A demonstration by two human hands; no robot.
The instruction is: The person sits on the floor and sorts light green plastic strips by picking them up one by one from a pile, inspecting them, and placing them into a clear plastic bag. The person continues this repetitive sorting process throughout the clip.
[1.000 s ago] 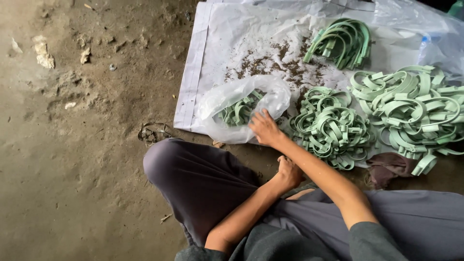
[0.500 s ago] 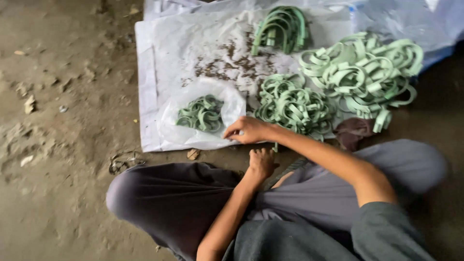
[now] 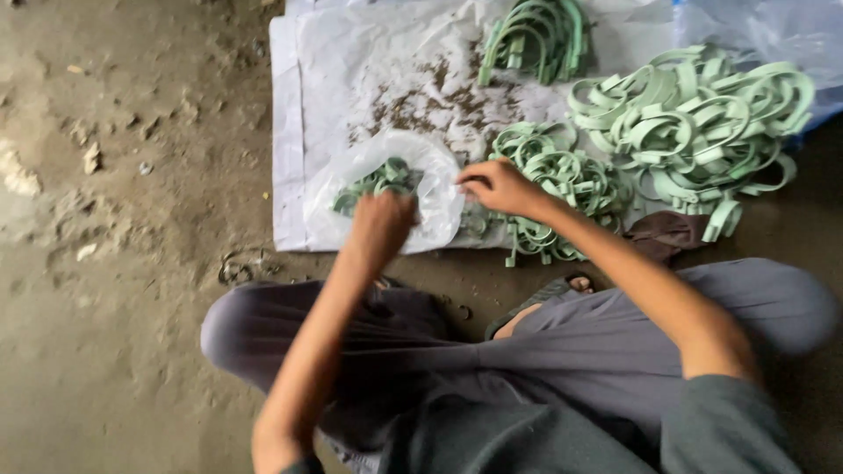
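A clear plastic bag (image 3: 430,167) with green plastic rings inside lies on a white sheet (image 3: 325,79). My left hand (image 3: 382,224) reaches to the bag's near edge and touches it; its grip is blurred. My right hand (image 3: 496,186) pinches the bag's right rim beside a pile of pale green rings (image 3: 562,184). I sit cross-legged in grey trousers (image 3: 562,351) just in front of the sheet.
A bigger heap of pale green curved strips (image 3: 702,123) lies at the right, and a darker green bundle (image 3: 536,39) at the top. Brown crumbs dot the sheet. A dark cloth scrap (image 3: 667,233) lies near my knee. Bare dirt floor (image 3: 114,219) spreads left.
My left hand has risen from my lap to the bag's near edge. My right hand has shifted to the bag's right rim. The camera view has moved.
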